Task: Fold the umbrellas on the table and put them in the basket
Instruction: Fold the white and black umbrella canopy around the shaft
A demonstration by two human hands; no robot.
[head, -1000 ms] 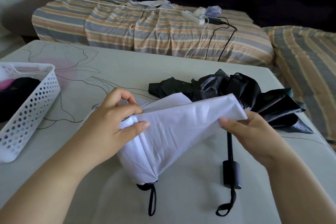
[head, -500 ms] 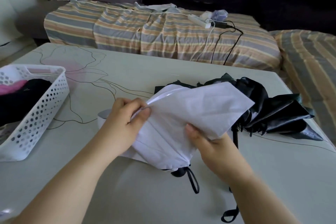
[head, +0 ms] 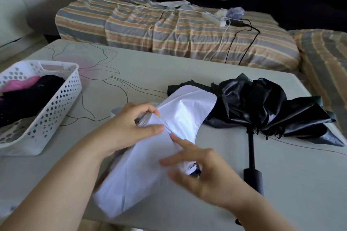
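Fabric of the white umbrella [head: 180,118] lies on the counter [head: 150,73]; the left hand [head: 127,129] has its fingers [head: 150,129] clenched on a pleat near the ribs, while the right hand [head: 204,170], blurred, rests spread and released on the cloth near the handle end. Pleats beyond the left fingers could spring loose if that pinch slips, I judge. Just right of the right fingers, 1 black umbrella [head: 262,107] lies unfolded, and the basket [head: 56,103] sits well left of the left fingers.
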